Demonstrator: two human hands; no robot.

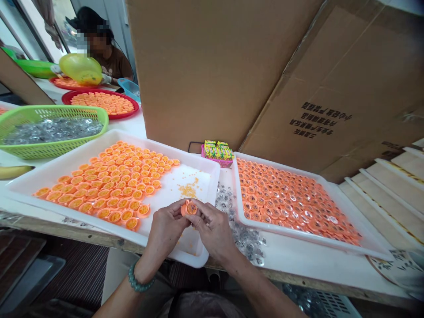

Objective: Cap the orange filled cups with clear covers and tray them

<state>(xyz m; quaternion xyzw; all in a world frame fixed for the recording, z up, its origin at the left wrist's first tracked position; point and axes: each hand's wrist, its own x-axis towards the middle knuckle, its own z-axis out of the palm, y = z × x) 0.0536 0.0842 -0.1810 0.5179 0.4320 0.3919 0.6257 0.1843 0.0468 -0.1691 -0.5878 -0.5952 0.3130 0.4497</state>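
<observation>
Between the fingertips of my left hand and my right hand is a small round orange plastic cup with a printed top facing me. Both hands pinch it above the right end of a white tray. In that tray stand rows of open orange cups filled with yellow beads, and loose yellow beads lie scattered near my fingers. A second white tray, to the right, is packed with orange cups bearing clear printed covers. Loose clear printed discs are spread beside my right hand.
A pink basket of small yellow-green boxes stands against tall cardboard. A green basket holds clear pieces. Behind it, a co-worker tilts a yellow bowl near red trays. Stacked trays and a patterned bowl stand right.
</observation>
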